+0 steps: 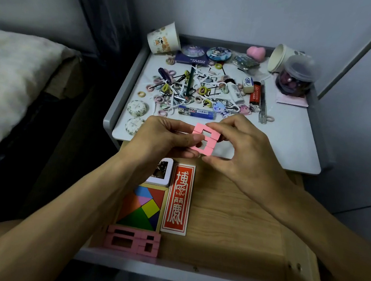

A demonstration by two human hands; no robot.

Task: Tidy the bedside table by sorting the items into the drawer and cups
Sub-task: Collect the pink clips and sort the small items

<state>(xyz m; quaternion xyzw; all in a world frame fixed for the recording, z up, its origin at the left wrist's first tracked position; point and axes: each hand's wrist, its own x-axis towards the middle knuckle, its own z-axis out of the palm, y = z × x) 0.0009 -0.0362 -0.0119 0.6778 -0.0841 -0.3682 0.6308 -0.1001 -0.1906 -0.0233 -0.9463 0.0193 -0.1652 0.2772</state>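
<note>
**Current State at Centre Frame**

1. Hands. I see my left hand (164,136) and right hand (243,151) meeting at centre frame. Both grip one pink block piece (205,139). The left thumb and fingers curl round its left side. The right fingertips pinch its top and bottom edges. The piece has rectangular cut-outs and is held off the surface, over its front edge.

2. Drawer. The drawer (228,225) is pulled open in the lower half of the frame. Along its left side lie:
- a white-framed tin (164,172), partly hidden by my left wrist;
- a tangram puzzle (143,207) in a wooden tray;
- a red card (178,199) with white characters, just beside the tangram on its right;
- more pink block pieces (132,241), set against the front wall.

3. Surface. The grey surface (290,137) fills the upper centre of the frame.
- A printed paper cup (164,38) sits tilted at its upper left corner.
- A plain cup (280,57) lies on its side at the upper right, touching a clear jar (297,75) of dark red beads.
- A pink heart (255,52) sits left of the plain cup.
- Two round badges (219,53) lie along the back edge.
- A pile of hair ties (167,88) and pins covers the middle, with a green pencil (189,81) lying on it.
- A blue tube (196,112) lies just above my hands.
- An eraser (247,82) and a red lighter (255,94) lie right of the pile.
- Two round floral tins (137,107) sit at the left edge.

4. Surroundings. A bed (8,76) occupies the left of the frame.
</note>
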